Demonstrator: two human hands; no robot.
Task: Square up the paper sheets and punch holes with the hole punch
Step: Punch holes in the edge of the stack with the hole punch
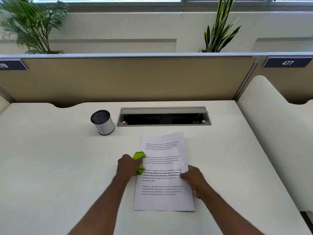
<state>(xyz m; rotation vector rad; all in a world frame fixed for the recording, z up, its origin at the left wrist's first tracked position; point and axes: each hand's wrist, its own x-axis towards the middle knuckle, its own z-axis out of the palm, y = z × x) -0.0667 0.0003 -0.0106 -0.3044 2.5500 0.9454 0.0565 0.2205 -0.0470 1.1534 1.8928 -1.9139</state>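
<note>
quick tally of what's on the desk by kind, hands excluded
Paper stack: 1 (sheet count cannot be told)
Green hole punch: 1, on the stack's left edge
Mesh-top white cup: 1
Total: 3

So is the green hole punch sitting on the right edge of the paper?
No, the green hole punch sits on the left edge of the paper sheets, under the left hand.
</note>
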